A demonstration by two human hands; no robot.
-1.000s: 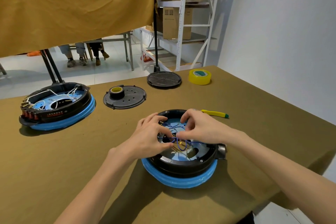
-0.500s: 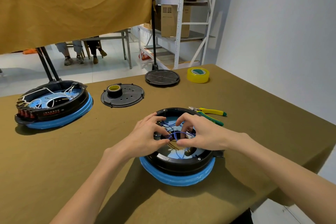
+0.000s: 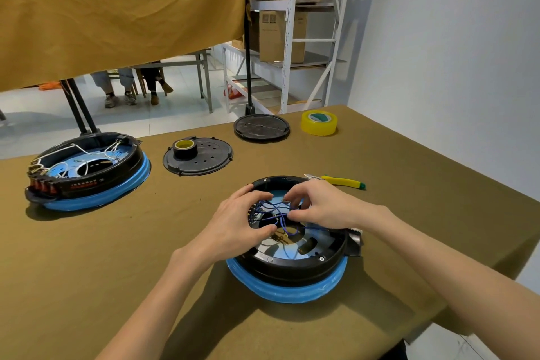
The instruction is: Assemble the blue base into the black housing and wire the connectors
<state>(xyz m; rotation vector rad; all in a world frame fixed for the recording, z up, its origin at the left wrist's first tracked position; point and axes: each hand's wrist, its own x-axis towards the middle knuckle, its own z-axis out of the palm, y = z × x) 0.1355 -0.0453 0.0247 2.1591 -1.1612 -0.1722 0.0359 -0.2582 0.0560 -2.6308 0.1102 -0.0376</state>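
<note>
Black housing (image 3: 292, 264) seated on blue base (image 3: 287, 291) at near table edge, blue wires (image 3: 276, 210) tangled inside, connector ends hidden under fingers. Left hand (image 3: 233, 228) and right hand (image 3: 324, 207) close together, both pinching wires. Beyond, yellow-handled pliers (image 3: 343, 183), jaws half hidden.

Black housing (image 3: 292, 267) seated on blue base (image 3: 287, 291); blue wires (image 3: 276, 209) tangled inside.

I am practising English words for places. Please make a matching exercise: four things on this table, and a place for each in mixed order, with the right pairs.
Things:
1. yellow tape roll
2. black tape roll
3. pliers
4. blue wires

Places:
A. on the perforated black disc
B. inside the near black housing
C. far table edge, beside the flat round cover
D. just behind the near housing

Pairs: 1-C, 2-A, 3-D, 4-B
</note>
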